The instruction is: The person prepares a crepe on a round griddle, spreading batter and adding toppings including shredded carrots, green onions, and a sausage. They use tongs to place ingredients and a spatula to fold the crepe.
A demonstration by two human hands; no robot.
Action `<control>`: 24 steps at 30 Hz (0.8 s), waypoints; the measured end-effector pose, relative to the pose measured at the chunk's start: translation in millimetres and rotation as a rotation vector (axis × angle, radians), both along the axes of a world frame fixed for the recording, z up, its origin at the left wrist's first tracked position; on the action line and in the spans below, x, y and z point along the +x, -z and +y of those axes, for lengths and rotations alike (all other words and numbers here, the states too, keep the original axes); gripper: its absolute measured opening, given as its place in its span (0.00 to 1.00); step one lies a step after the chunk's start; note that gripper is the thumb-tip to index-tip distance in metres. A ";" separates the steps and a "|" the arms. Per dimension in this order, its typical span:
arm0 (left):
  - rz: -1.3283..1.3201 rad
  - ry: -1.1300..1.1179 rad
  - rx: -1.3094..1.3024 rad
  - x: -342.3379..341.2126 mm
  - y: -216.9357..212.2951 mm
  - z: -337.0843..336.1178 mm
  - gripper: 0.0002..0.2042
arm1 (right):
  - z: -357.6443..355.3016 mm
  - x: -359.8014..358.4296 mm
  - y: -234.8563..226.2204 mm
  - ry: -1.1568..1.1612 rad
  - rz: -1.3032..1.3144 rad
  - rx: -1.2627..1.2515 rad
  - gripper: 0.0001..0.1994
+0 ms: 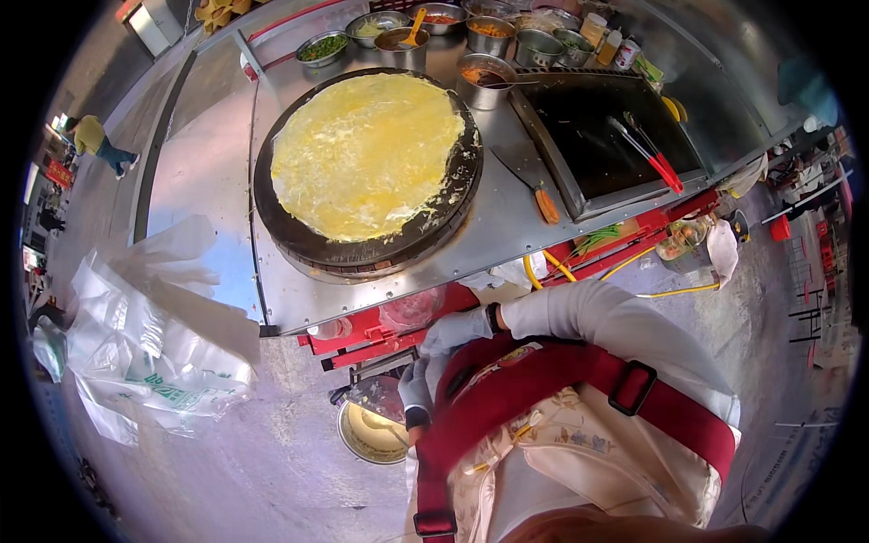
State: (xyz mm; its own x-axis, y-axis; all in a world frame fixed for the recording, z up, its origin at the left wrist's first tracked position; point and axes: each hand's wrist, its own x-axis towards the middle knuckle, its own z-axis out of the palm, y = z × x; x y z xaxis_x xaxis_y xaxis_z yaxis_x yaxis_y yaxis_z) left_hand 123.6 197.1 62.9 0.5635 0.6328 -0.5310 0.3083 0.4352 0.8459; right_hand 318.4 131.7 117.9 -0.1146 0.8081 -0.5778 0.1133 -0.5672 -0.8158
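griddle: round dark hot plate (453, 195), upper centre of frame, set in a steel cart top (217, 163).
crepe: thin batter disc w/ yellow egg layer (367, 154) spread over nearly the whole plate; dark rim bare along the lower and right edges. Egg looks mostly set, paler patch at lower left.
progress: judged from the frame, batter spread + egg coat done. No sauce, greens or filling on it yet, not folded, not lifted off. So roughly the first half done; topping, folding and bagging left.
right hand: gloved, pale grey glove (457, 330), centre of frame just below the cart edge, beside the red frame (362, 339). Fingers curled loosely, narrow; can't tell if it holds anything.
left hand: gloved (416, 385), lower centre, tucked close to the apron, just above a steel bowl of pale batter (371, 434). Mostly hidden; grip can't be told.
hands vs crepe: both well apart from the plate, neither touching it.
toppings: steel bowls at top of frame, greens (323, 47), brown sauce pot w/ orange spoon (401, 45), red-sauce pot w/ ladle (482, 81).
tools: orange-handled scraper (540, 197) on steel right of the plate; red-handled tongs (647, 154) on the flat black grill (588, 127), upper right.
bags: white plastic bags (154, 335) hanging at left of frame.
wearer: red apron (543, 380), white sleeve, lower right.
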 end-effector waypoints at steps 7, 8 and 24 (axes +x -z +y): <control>-0.077 0.118 0.134 72.8 -81.7 26.2 0.19 | -140.7 71.1 -59.2 0.782 -0.094 0.091 0.17; -0.134 0.057 0.185 74.6 -69.0 31.4 0.21 | -155.0 75.5 -59.8 0.882 -0.038 0.082 0.16; -0.047 0.230 0.293 226.9 -69.6 -83.9 0.17 | -252.9 313.2 -174.5 0.748 -0.137 0.319 0.14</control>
State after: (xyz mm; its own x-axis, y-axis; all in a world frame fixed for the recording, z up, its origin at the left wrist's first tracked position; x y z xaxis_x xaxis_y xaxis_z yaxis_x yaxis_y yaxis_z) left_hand 350.5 113.2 132.5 0.7282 0.6079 -0.3164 0.3280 0.0962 0.9398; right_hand 631.6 -121.1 292.4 0.5734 0.7708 -0.2775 -0.0926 -0.2756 -0.9568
